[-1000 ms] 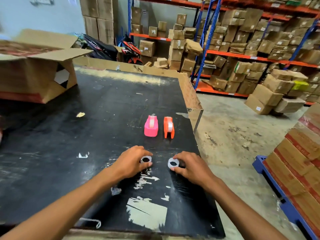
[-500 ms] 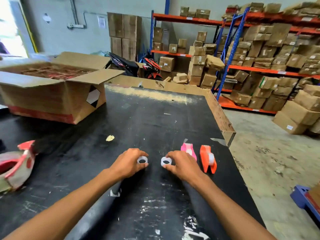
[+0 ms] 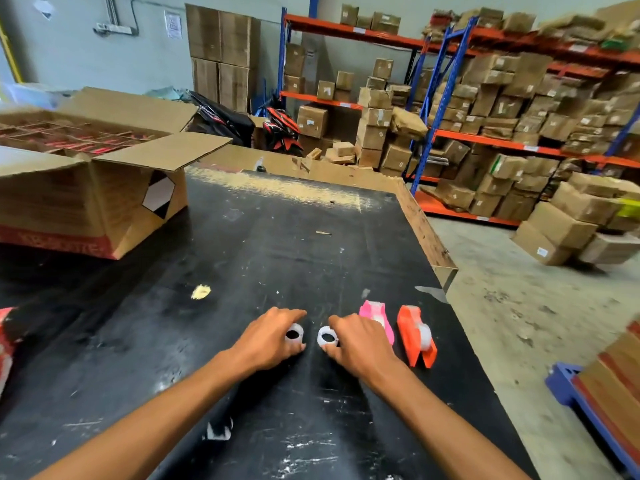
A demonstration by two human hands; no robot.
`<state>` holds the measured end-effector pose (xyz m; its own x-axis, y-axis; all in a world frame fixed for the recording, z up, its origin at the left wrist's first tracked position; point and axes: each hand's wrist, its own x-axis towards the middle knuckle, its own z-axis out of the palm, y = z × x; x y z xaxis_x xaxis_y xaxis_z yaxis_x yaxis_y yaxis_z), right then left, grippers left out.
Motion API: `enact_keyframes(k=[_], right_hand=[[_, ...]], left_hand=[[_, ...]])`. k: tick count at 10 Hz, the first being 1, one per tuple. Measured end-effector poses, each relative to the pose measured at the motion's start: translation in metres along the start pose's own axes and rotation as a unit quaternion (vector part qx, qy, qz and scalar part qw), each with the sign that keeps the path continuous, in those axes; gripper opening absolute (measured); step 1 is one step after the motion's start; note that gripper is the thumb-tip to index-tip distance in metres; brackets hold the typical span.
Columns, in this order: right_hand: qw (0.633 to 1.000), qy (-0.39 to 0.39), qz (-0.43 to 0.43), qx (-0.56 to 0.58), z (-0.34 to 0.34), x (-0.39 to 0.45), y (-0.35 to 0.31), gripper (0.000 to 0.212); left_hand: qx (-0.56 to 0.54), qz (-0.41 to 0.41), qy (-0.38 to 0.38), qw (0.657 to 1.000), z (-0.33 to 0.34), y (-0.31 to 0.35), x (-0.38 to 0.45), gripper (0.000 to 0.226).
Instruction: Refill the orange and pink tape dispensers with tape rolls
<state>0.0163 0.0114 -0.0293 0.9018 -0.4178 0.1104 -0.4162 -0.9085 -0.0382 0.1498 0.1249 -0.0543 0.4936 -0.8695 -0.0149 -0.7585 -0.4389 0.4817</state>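
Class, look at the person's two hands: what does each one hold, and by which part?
Each holds a small white tape roll by its outer rim: left hand on one roll, right hand on the other.

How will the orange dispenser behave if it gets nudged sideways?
The orange dispenser looks narrow and tall, standing on a thin base, so it may tip rather than slide. It seems to be light plastic. It stands close beside the pink dispenser and could knock it.
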Motion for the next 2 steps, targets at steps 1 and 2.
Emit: enact_keyframes(k=[1, 2], right_hand=[[1.0, 0.016, -0.004, 0.013, -0.009, -0.008, 0.0, 0.027], [0.999, 0.028, 0.008, 0.022, -0.018, -0.025, 0.002, 0.027]], left_hand=[[0.01, 0.014, 0.013, 1.0, 0.0, 0.003, -0.011, 0.07], [0.028, 0.022, 0.041, 0.999, 0.0, 0.01, -0.027, 0.07]])
